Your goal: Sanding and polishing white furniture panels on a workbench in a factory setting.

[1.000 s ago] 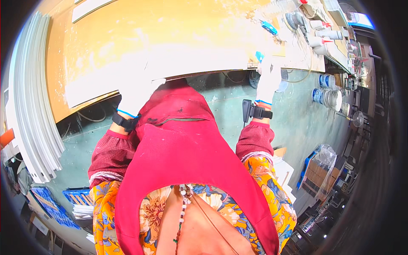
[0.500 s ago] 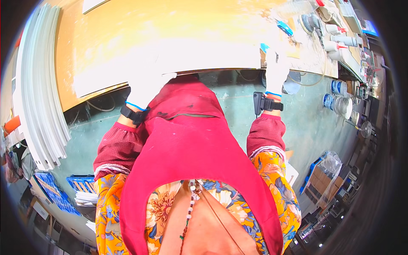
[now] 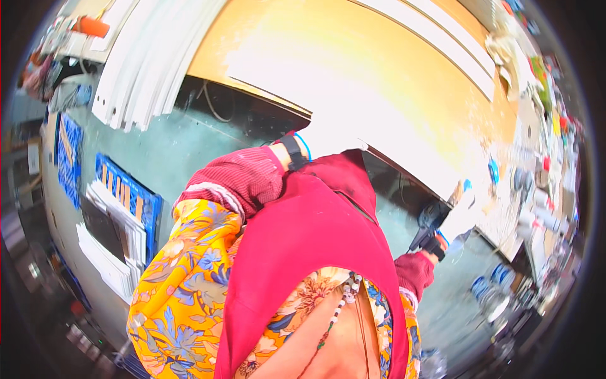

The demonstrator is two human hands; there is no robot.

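A white panel (image 3: 353, 82), washed out by glare, lies along the near side of the work table. My left hand (image 3: 329, 134), in a white glove, rests on the panel's near edge, thumb stretched out to the right; its other fingers blend into the bright surface. Farther right, my gloved right hand (image 3: 461, 213) is at the table's near edge beside the panel's right end, with its fingers curled. A small blue piece (image 3: 467, 185) shows at its fingertips; glare hides what it belongs to. Black straps circle both wrists.
White strips (image 3: 151, 63) overhang the table's left end. Two long pale strips (image 3: 435, 38) lie at the far side. A blue tool (image 3: 493, 170), bottles (image 3: 546, 218) and a grey round tool (image 3: 522, 180) crowd the right end. Buckets (image 3: 486, 287) and a blue pallet (image 3: 151, 215) stand on the floor.
The view has turned left and tilted, so the table now slants down to the right and the far strips show. Both hands stay along the panel's near edge.
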